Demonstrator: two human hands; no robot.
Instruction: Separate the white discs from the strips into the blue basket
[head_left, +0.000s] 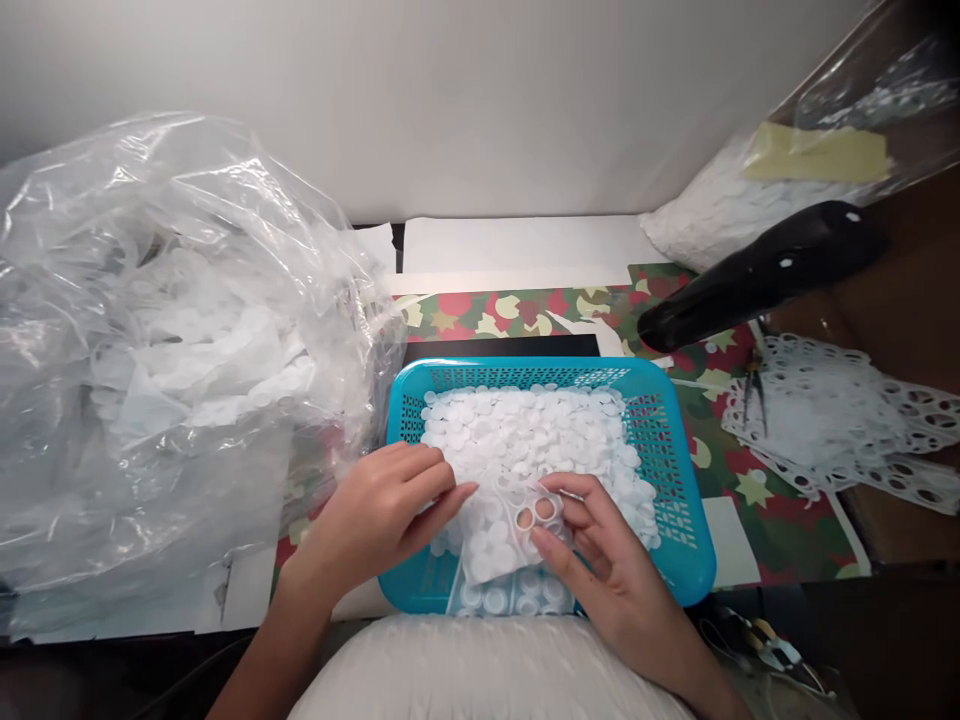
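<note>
Where the big plastic bag [165, 330] slumps at the left of the worktop [525, 305], a large stock of white material is seen inside, seemingly unworked. Beside it, the left hand [375, 515] is set on a disc sheet [495, 545] held over the blue basket [694, 540], its grip narrow on the sheet's edge. Only a few holes are open in that sheet. The right hand [600, 560] is pinched on its other edge. Loose discs [525, 430] are heaped in the basket, and emptied sheets [840, 420] are piled far right.
</note>
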